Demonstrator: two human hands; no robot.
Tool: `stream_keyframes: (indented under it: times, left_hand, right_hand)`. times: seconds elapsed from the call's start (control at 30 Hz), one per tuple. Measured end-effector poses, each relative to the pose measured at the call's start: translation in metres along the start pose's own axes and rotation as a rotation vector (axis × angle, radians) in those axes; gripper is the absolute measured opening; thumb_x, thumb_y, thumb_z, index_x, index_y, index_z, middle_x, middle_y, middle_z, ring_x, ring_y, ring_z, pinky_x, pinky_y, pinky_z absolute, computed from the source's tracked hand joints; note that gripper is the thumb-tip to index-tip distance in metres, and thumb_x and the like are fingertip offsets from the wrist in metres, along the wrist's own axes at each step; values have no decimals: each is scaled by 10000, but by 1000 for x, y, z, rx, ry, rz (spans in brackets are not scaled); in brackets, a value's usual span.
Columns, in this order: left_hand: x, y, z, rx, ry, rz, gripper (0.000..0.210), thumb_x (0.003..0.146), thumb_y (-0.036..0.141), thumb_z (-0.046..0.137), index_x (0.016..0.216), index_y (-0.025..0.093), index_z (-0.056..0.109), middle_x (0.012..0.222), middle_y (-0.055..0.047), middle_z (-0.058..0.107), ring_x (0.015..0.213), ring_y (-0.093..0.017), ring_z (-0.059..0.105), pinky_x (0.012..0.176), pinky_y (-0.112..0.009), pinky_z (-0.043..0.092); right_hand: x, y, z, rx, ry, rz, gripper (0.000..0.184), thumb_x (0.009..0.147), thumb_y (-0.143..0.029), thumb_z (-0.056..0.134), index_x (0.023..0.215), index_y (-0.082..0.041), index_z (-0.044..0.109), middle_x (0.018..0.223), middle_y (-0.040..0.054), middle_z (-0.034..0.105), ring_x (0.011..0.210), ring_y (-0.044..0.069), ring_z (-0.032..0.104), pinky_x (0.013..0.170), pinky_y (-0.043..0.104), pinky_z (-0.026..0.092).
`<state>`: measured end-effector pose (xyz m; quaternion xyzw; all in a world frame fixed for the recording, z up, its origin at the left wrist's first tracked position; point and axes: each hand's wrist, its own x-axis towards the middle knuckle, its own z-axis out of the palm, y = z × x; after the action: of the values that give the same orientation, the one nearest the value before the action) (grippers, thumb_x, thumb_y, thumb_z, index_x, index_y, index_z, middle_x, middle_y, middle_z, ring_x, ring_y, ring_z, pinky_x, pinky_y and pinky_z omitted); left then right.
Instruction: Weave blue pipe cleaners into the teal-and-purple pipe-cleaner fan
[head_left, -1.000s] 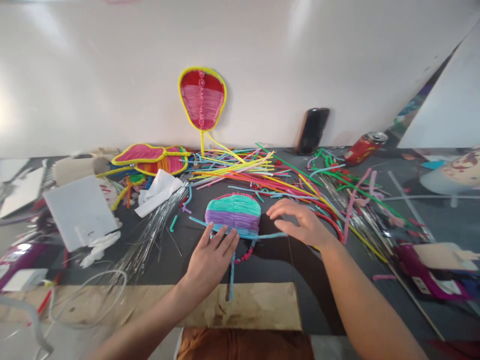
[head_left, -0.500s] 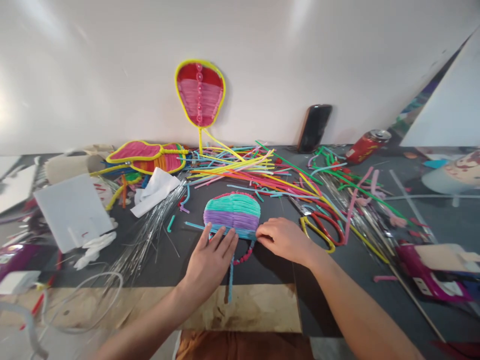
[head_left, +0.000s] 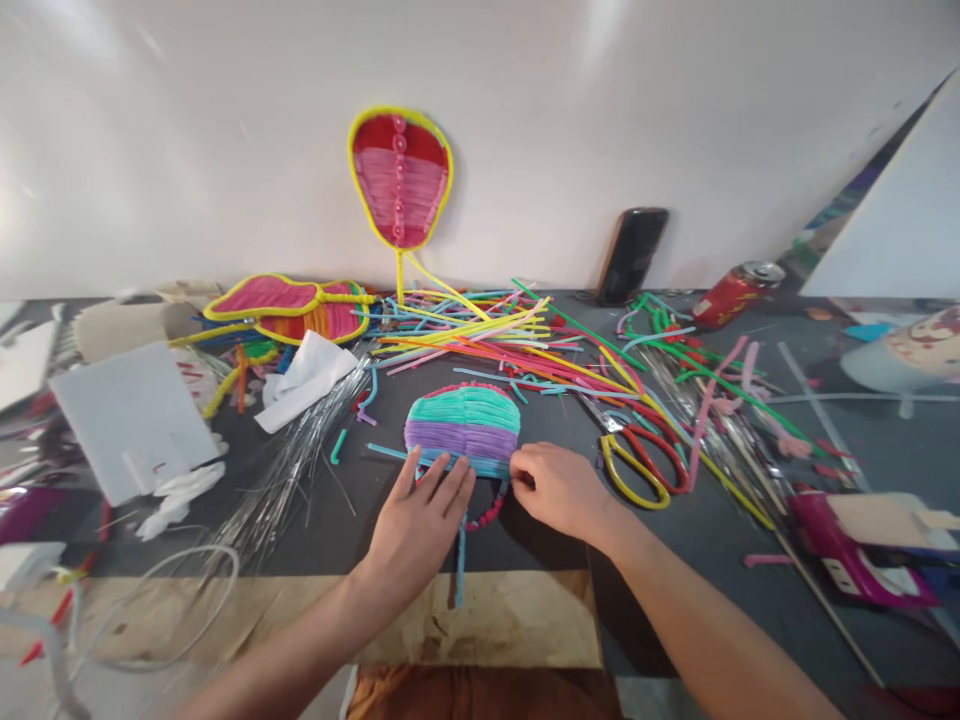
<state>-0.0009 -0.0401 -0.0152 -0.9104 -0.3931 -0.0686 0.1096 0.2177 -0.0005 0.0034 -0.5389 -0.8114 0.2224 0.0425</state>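
A rounded pipe-cleaner leaf shape (head_left: 463, 410) lies flat on the dark table, teal above and purple below inside a red-pink edge. Across its lower part runs a blue pipe cleaner (head_left: 384, 454) whose left end sticks out past the edge. My left hand (head_left: 424, 505) rests flat on the blue rows, fingers stretched out. At the right edge, my right hand (head_left: 551, 485) has its fingers curled and pinched on the blue pipe cleaner's other end; the fingertips are partly hidden. A twisted blue stem (head_left: 460, 565) points toward me below the shape.
Loose pipe cleaners (head_left: 480, 340) spread behind the shape. Scissors (head_left: 645, 455) with red and yellow handles lie right of my right hand. A phone (head_left: 634, 255) and a red can (head_left: 739, 292) stand farther back. Silver wires (head_left: 289, 465) and white paper (head_left: 135, 420) lie to the left.
Both hands stay almost in place on the leaf shape, with my right fingers curled slightly more at its right edge. The view has shifted a little.
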Motion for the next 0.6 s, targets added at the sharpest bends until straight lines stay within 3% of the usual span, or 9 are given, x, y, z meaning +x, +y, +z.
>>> stream_keyframes:
  times: [0.07, 0.23, 0.3, 0.43, 0.6]
  left_hand:
    - [0, 1, 0, 2, 9, -3, 393, 884, 90, 392, 1226, 170, 570, 1273, -75, 600, 1139, -262, 559, 1066, -531, 283]
    - [1, 0, -2, -9, -3, -11, 394, 883, 80, 377, 1221, 153, 565, 1257, -83, 609, 1136, -257, 562, 1081, -532, 256]
    - [1, -3, -4, -36, -39, -19, 428, 858, 50, 364, 1235, 132, 547, 1262, -105, 598, 1145, -239, 556, 1086, -498, 271]
    - [1, -13, -7, -136, -81, -16, 555, 760, -18, 343, 1292, 66, 475, 1281, -143, 566, 1215, -213, 494, 1076, -402, 328]
    - [-2, -28, -6, -211, 4, -124, 497, 769, -16, 347, 1212, 96, 543, 1188, -127, 613, 1058, -193, 582, 909, -306, 476]
  right_hand:
    - [-1, 2, -3, 12, 21, -57, 115, 818, -180, 545, 730, -206, 616, 736, 1, 637, 736, 142, 548, 623, 252, 332]
    - [-5, -6, 5, -44, 268, -342, 175, 905, -195, 480, 943, -196, 651, 919, 66, 656, 921, 198, 517, 822, 333, 382]
    - [-6, -13, 15, -89, 226, -440, 185, 895, -157, 484, 983, -187, 644, 901, 72, 647, 905, 203, 508, 797, 332, 399]
    - [-4, -18, 32, -133, 167, -487, 270, 893, -111, 444, 1115, -133, 598, 894, 84, 641, 846, 206, 510, 756, 329, 421]
    - [-1, -18, 35, -146, 210, -497, 317, 925, -186, 429, 1203, -102, 556, 896, 109, 642, 835, 216, 522, 734, 347, 429]
